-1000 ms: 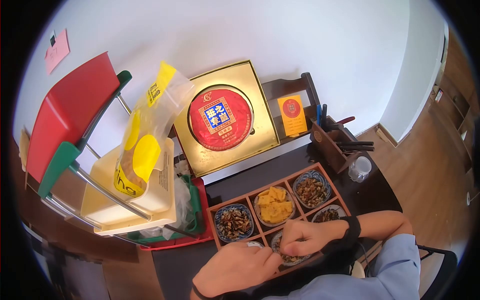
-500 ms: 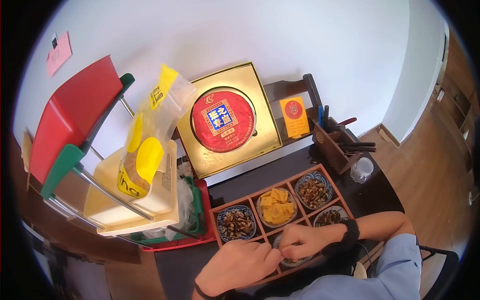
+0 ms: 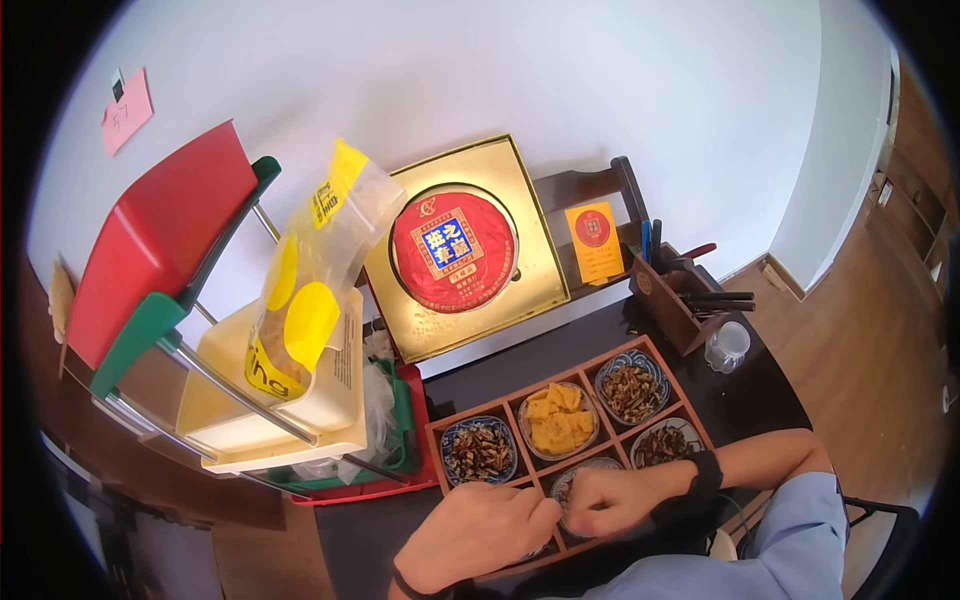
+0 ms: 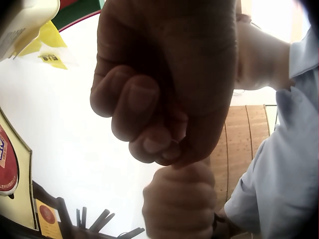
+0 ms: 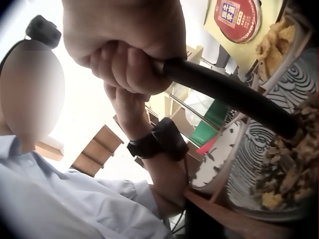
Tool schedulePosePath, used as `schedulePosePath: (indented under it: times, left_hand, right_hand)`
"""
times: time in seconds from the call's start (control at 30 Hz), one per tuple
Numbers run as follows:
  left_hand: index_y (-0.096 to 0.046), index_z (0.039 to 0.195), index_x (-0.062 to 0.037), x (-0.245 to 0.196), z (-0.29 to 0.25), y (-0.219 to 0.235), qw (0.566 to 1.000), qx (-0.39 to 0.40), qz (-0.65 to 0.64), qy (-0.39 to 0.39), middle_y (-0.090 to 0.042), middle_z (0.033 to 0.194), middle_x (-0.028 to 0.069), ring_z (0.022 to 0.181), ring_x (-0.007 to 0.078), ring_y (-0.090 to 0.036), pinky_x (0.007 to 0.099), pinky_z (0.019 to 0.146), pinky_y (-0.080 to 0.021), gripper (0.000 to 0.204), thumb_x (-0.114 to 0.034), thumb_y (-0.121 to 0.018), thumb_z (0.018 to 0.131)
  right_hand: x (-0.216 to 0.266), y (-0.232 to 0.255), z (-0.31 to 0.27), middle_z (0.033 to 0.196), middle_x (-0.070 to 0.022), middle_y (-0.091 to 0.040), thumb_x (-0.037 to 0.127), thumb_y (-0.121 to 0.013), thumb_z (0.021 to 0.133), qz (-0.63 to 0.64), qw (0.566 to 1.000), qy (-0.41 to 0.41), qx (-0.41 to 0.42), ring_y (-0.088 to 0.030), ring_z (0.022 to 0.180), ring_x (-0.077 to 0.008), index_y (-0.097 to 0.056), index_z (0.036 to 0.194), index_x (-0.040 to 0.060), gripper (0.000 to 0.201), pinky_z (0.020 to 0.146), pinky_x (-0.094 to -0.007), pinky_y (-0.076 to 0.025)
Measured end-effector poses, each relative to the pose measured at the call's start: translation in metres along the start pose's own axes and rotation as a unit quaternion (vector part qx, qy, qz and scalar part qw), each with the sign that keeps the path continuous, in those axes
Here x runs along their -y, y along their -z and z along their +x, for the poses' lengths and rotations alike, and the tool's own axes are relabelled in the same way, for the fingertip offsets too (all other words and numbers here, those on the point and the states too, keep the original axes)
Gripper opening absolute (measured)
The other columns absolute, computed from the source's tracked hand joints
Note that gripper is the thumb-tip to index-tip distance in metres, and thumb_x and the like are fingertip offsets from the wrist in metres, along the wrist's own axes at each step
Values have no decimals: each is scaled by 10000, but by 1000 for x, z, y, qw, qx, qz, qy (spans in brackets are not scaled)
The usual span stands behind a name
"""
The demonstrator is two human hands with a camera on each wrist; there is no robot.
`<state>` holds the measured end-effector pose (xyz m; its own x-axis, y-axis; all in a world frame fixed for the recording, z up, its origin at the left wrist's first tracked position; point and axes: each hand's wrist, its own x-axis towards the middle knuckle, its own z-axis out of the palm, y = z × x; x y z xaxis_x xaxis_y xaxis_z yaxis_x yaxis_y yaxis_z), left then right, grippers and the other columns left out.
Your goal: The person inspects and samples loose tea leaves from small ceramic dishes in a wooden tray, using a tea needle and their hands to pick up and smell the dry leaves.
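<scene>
My right hand (image 3: 618, 500) is over a bowl in the lower row of a divided wooden box (image 3: 652, 350). In the right wrist view, its fingers (image 5: 137, 69) curl round a black rod-like handle (image 5: 229, 94), whose far end overlaps a patterned bowl (image 5: 249, 164) of dried pieces; contact is unclear. My left hand (image 3: 478, 535) is beside it over the lower left compartments. The left wrist view shows the left fingers (image 4: 134, 102) curled with the thumb against them; nothing shows inside. The two hands meet or nearly meet. Yellow pieces (image 3: 556, 420) fill an upper bowl.
Behind the box stands a gold case (image 3: 540, 275) with a red disc. To its right are an orange card (image 3: 595, 243), a wooden pen holder (image 3: 672, 300) and a clear jar (image 3: 727, 346). A cream bin (image 3: 335, 400) with a yellow bag is at left.
The head view has shifted, so the surroundings appear slightly lower and further right. Both hands stay close together over the lower row, and more of the lower right bowl shows.
</scene>
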<state>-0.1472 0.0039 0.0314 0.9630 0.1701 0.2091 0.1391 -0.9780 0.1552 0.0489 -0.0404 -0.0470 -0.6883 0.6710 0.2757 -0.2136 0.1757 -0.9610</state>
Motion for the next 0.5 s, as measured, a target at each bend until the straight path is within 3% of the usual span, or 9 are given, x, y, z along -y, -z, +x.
schedulePosePath:
  times: [0.07,0.27,0.33,0.5]
  left_hand:
    - [-467,745,-80,-1,0,0,1000,-3,7,2,-478,630,29,573,170,-577,290,479,-458,134,-147,-581,767]
    - [-461,731,-76,0,0,1,999,-10,33,-9,-468,631,26,573,155,-580,283,461,-455,146,-139,-592,739]
    - [-458,728,-75,0,0,-1,999,-14,38,-11,-464,631,24,572,152,-580,279,458,-455,149,-136,-594,733]
    - [-453,723,-75,-1,0,0,999,-19,32,-6,-458,630,22,575,149,-580,272,455,-454,157,-133,-599,730]
  right_hand:
    - [-3,1,-1,463,-62,-309,166,-483,887,-15,999,-29,7,-268,426,-143,-400,557,-9,382,447,-316,-265]
    - [11,-1,4,463,-49,-309,174,-474,895,-8,999,54,0,-256,442,-132,-387,559,-6,392,448,-316,-259]
    - [-2,0,2,466,-37,-295,169,-477,900,-19,1000,-15,-7,-249,454,-120,-375,561,-2,393,454,-310,-254]
    - [13,9,4,485,-27,-291,173,-472,907,10,999,-32,-5,-255,469,-111,-375,576,3,384,458,-303,-250]
